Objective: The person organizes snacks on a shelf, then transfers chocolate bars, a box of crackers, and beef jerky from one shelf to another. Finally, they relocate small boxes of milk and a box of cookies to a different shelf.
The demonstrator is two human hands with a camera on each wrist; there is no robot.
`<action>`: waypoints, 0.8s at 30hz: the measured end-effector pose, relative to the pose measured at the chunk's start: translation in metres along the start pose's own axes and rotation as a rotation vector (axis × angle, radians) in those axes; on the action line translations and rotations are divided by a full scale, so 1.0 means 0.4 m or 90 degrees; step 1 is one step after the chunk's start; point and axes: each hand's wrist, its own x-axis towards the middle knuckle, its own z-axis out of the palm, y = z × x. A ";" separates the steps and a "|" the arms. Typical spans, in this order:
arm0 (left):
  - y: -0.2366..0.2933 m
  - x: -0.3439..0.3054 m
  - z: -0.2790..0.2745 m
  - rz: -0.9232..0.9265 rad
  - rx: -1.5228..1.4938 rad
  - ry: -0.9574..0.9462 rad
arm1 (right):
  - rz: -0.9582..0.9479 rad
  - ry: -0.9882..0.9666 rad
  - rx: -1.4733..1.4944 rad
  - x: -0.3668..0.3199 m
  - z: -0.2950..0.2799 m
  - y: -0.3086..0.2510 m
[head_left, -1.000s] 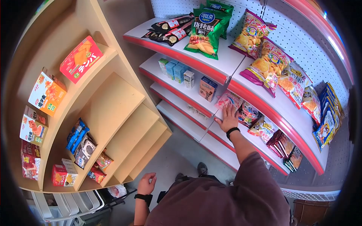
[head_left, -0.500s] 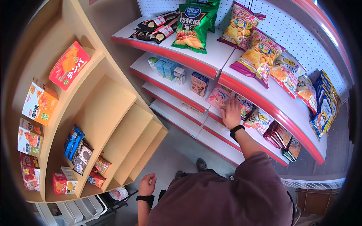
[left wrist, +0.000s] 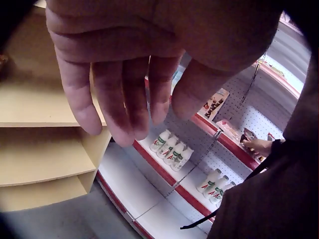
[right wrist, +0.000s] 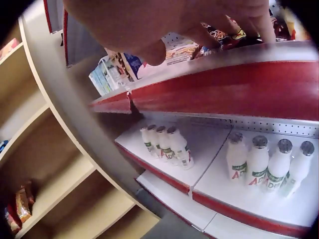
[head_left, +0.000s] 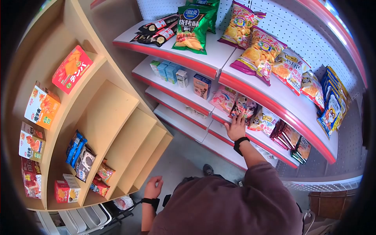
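Note:
In the head view my right hand [head_left: 236, 127] is at the front edge of the second shelf, fingers spread, with its fingertips at the lower edge of a dark patterned bag [head_left: 243, 106]. A pink bag [head_left: 224, 98] lies left of that bag, and a white-and-yellow bag [head_left: 264, 120] to its right. The right wrist view has my right hand [right wrist: 179, 22] above the red shelf edge, with bags partly hidden behind the fingers. My left hand [head_left: 153, 187] hangs low beside the body, holding nothing; its fingers [left wrist: 117, 112] are loosely bent in the left wrist view.
Green [head_left: 192, 30] and purple-yellow chip bags [head_left: 260, 51] stand on the top shelf. Small cartons [head_left: 182, 78] sit left of the pink bag. White bottles [right wrist: 259, 162] stand below. A wooden shelf unit [head_left: 121, 105] with boxes and snacks is at the left.
My right hand has drawn back toward the shelf's front edge, uncovering more of the pink and dark bags. The head view has shifted, so the shelves appear farther left. My left hand remains low.

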 end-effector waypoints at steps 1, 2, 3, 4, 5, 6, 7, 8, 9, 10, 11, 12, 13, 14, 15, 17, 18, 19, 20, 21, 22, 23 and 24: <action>0.006 0.000 -0.001 0.001 -0.002 -0.001 | -0.012 0.002 -0.011 -0.013 0.003 -0.004; 0.012 0.000 -0.002 0.002 -0.004 -0.001 | -0.025 0.003 -0.022 -0.020 0.005 -0.006; 0.019 -0.002 -0.004 0.000 0.000 -0.003 | -0.015 -0.025 -0.017 -0.023 0.005 -0.008; 0.026 -0.003 -0.006 -0.002 0.005 -0.005 | -0.016 -0.025 -0.009 -0.022 0.005 -0.006; 0.029 -0.006 -0.007 -0.004 0.009 -0.007 | -0.018 -0.025 -0.001 -0.017 0.003 -0.002; 0.029 -0.009 -0.008 -0.004 0.012 -0.007 | -0.019 -0.025 0.007 -0.011 0.004 0.003; 0.028 -0.011 -0.009 -0.003 0.015 -0.008 | -0.010 -0.030 0.011 -0.002 0.004 0.007; 0.027 -0.013 -0.009 -0.002 0.018 -0.009 | -0.001 -0.034 0.015 0.010 0.004 0.011; 0.024 -0.015 -0.009 -0.001 0.017 -0.005 | 0.008 -0.039 0.019 0.020 -0.001 0.011; 0.017 -0.017 -0.008 0.000 0.015 -0.001 | 0.012 -0.049 0.016 0.028 -0.005 0.010; 0.012 -0.020 -0.008 0.002 0.014 0.002 | 0.017 -0.060 0.013 0.034 -0.010 0.010; 0.011 -0.025 -0.009 0.000 0.015 0.002 | 0.021 -0.070 0.010 0.035 -0.022 0.007; 0.011 -0.029 -0.011 -0.002 0.016 0.002 | 0.012 -0.056 -0.007 0.029 -0.031 0.001; 0.010 -0.032 -0.013 -0.005 0.016 0.002 | 0.003 -0.043 -0.024 0.021 -0.039 -0.008; 0.006 -0.035 -0.013 -0.004 0.016 0.004 | -0.006 -0.030 -0.041 0.014 -0.042 -0.018; -0.001 -0.045 -0.012 -0.004 0.014 0.005 | 0.010 -0.091 -0.022 0.003 -0.041 -0.033; -0.002 -0.048 -0.012 -0.007 0.013 0.001 | 0.020 -0.121 -0.012 -0.005 -0.038 -0.034; -0.002 -0.049 -0.013 -0.008 0.012 -0.001 | 0.045 -0.130 0.031 -0.007 -0.021 -0.032; -0.003 -0.046 -0.015 -0.008 0.011 -0.003 | 0.048 -0.133 0.030 -0.006 -0.014 -0.029; -0.011 -0.044 -0.012 -0.003 0.004 0.002 | 0.051 -0.137 0.028 -0.005 -0.019 -0.033; -0.024 -0.041 -0.008 0.002 -0.003 0.006 | 0.054 -0.141 0.026 -0.007 -0.023 -0.036; -0.034 -0.040 -0.006 0.008 -0.010 0.011 | 0.056 -0.131 0.041 -0.009 -0.028 -0.040; -0.026 -0.041 -0.010 0.003 0.000 0.002 | 0.058 -0.121 0.056 -0.011 -0.035 -0.044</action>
